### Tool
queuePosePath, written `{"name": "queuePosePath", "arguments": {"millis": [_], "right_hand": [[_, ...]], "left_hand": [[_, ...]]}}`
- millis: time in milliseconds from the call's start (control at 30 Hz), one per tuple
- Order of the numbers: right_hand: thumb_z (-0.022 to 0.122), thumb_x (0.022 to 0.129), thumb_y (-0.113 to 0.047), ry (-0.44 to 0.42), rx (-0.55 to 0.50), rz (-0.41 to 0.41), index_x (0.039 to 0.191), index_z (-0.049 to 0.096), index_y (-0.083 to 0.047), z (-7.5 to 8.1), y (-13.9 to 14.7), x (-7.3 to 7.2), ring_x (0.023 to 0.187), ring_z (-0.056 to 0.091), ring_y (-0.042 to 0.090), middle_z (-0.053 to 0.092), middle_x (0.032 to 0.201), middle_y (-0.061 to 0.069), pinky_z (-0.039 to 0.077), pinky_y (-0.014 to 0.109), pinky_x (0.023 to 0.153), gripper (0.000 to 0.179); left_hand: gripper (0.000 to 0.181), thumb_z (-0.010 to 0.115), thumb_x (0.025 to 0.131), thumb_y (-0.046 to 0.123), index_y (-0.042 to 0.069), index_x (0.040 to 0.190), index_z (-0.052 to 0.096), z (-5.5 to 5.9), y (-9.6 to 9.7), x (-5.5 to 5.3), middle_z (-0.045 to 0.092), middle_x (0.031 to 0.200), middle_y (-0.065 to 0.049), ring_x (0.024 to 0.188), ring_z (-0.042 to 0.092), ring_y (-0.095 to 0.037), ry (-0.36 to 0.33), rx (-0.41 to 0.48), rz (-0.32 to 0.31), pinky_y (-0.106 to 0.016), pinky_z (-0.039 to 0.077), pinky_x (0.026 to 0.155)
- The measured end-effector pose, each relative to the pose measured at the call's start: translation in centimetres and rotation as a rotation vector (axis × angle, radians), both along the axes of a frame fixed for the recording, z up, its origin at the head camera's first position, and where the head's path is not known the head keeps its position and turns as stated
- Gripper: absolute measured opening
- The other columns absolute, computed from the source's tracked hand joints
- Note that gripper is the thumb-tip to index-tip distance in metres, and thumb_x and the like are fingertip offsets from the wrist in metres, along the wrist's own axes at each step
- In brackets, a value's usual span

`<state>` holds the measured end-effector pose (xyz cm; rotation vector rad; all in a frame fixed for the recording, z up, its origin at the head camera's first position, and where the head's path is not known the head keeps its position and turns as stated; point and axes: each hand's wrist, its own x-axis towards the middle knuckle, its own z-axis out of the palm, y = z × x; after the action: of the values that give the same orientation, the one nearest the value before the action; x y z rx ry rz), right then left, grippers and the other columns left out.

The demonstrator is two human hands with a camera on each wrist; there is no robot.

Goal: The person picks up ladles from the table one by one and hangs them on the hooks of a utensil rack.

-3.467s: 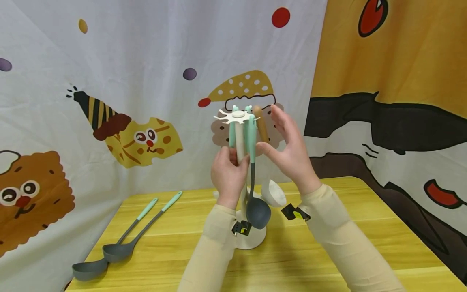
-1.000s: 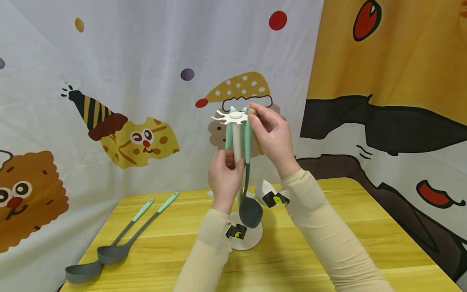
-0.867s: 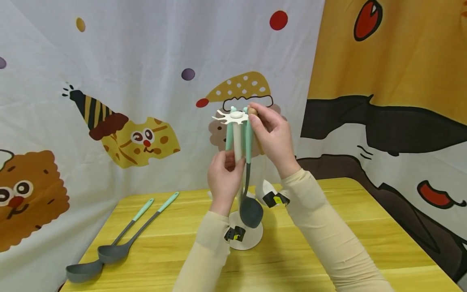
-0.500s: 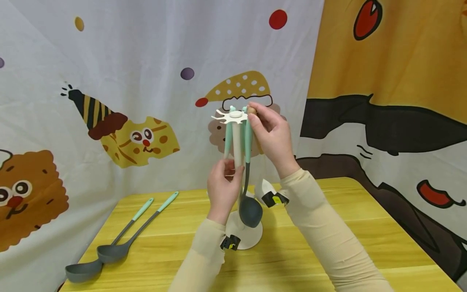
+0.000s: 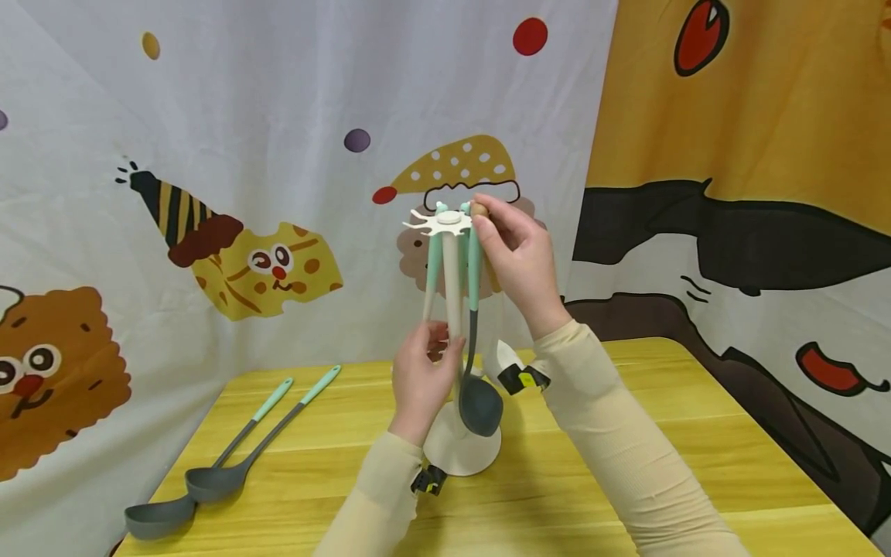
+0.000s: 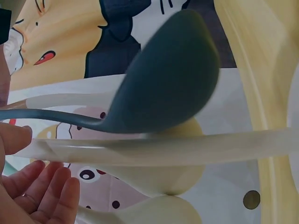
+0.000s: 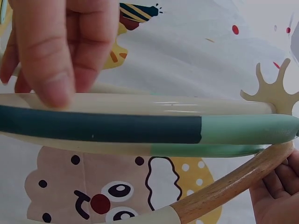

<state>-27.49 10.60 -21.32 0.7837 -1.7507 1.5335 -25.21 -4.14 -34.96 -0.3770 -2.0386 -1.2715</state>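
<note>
A cream utensil stand (image 5: 452, 278) stands upright, with a hooked top and a round base. My left hand (image 5: 426, 379) grips its pole (image 6: 187, 150) low down, thumb on one side and fingers on the other. My right hand (image 5: 522, 259) pinches the top of a wooden handle (image 7: 229, 184) beside the hooks. That handle belongs to a white ladle (image 5: 510, 356), its bowl partly hidden by the right wrist camera. On the near side hangs a dark grey ladle (image 5: 481, 406) with a mint handle. Other mint-handled utensils (image 5: 433, 263) with cream shafts hang behind the pole.
Two grey ladles with mint handles (image 5: 221, 483) lie on the wooden table (image 5: 592, 480) at the left, one overlapping the other. A cartoon-printed cloth (image 5: 278, 93) hangs behind the table.
Over the last second my left hand has slid down the pole. My right hand, apart from the wooden handle at first, came to pinch its top and has stayed there.
</note>
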Motion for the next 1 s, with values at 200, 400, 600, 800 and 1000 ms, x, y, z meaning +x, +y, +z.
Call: {"name": "queuePosePath", "arguments": {"millis": [200, 400, 600, 800, 1000], "right_hand": [[0.06, 0.099, -0.01, -0.006, -0.015, 0.017, 0.133, 0.06, 0.002, -0.1, -0.1, -0.1, 0.102, 0.062, 0.013, 0.066, 0.12, 0.014, 0.052, 0.028, 0.09, 0.035], [0.06, 0.099, -0.009, -0.011, -0.018, 0.021, 0.133, 0.06, 0.002, 0.0, -0.1, 0.0, 0.102, 0.062, 0.014, 0.066, 0.12, 0.014, 0.052, 0.028, 0.09, 0.036], [0.06, 0.099, -0.009, -0.02, -0.025, 0.022, 0.133, 0.06, 0.002, 0.0, -0.1, 0.1, 0.102, 0.061, 0.014, 0.065, 0.12, 0.015, 0.051, 0.028, 0.09, 0.036], [0.06, 0.099, -0.01, -0.021, -0.031, 0.018, 0.133, 0.061, 0.001, 0.0, -0.1, 0.0, 0.101, 0.062, 0.014, 0.066, 0.12, 0.014, 0.052, 0.028, 0.09, 0.036], [0.061, 0.099, -0.01, -0.029, -0.032, 0.021, 0.134, 0.06, 0.0, 0.0, -0.1, 0.1, 0.101, 0.061, 0.014, 0.066, 0.121, 0.013, 0.051, 0.028, 0.091, 0.036]], "left_hand": [[0.023, 0.076, 0.087, 0.017, 0.006, 0.106, 0.067, -1.0, -0.8, 0.3, 0.068, 0.094, -0.006, 0.08, 0.066, -0.021, -0.008, -0.032, 0.028, -0.036, 0.058, 0.072], [0.025, 0.077, 0.088, 0.02, 0.007, 0.107, 0.068, -1.7, -1.9, 0.6, 0.069, 0.095, -0.006, 0.082, 0.066, -0.022, -0.039, -0.056, 0.068, -0.037, 0.057, 0.074], [0.026, 0.077, 0.087, 0.019, 0.006, 0.108, 0.069, -2.5, -3.3, 0.5, 0.067, 0.092, -0.007, 0.081, 0.065, -0.022, -0.034, -0.076, 0.117, -0.038, 0.057, 0.073], [0.029, 0.079, 0.085, 0.017, 0.003, 0.107, 0.068, -3.2, -4.5, 0.5, 0.065, 0.089, -0.008, 0.079, 0.065, -0.024, -0.033, -0.105, 0.145, -0.038, 0.057, 0.071], [0.03, 0.08, 0.084, 0.018, 0.002, 0.107, 0.068, -3.7, -5.8, 0.7, 0.066, 0.091, -0.011, 0.08, 0.065, -0.026, -0.059, -0.113, 0.183, -0.04, 0.056, 0.072]]}}
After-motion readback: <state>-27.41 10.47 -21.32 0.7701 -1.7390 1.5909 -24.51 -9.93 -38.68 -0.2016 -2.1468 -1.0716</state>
